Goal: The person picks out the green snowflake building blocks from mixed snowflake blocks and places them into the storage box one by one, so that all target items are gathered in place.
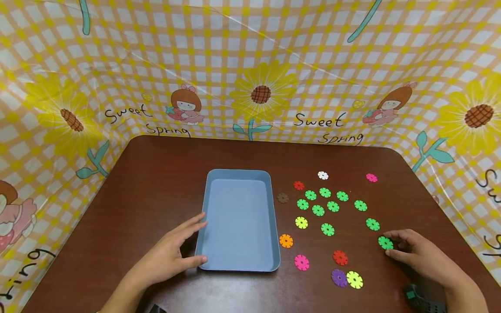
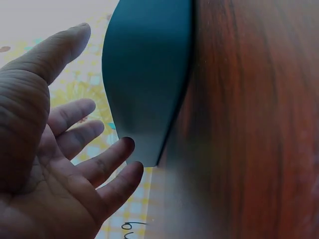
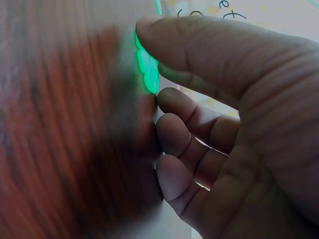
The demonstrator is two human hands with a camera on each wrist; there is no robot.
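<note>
A shallow blue-grey tray (image 1: 239,224) lies in front of me, with its bare floor showing. My left hand (image 1: 168,252) is at its left side, fingers spread and relaxed, fingertips and thumb right at the rim. From the left wrist view, those fingers are extended beside the tray's outer wall (image 2: 144,74). On the table to the right, my right hand (image 1: 416,254) pinches a green notched plastic disc (image 1: 385,243) between thumb and index finger. In the right wrist view the thumb (image 3: 169,40) covers part of this disc (image 3: 148,69), while the other fingers curl beneath.
Several more green notched discs (image 1: 333,206) lie flat between tray and right hand. Around them are red (image 1: 340,258), purple (image 1: 339,278), yellow (image 1: 354,280), orange (image 1: 286,241), pink (image 1: 302,262), brown (image 1: 283,198) and white (image 1: 322,175) ones. A patterned cloth (image 1: 219,52) encloses the dark table (image 1: 164,174).
</note>
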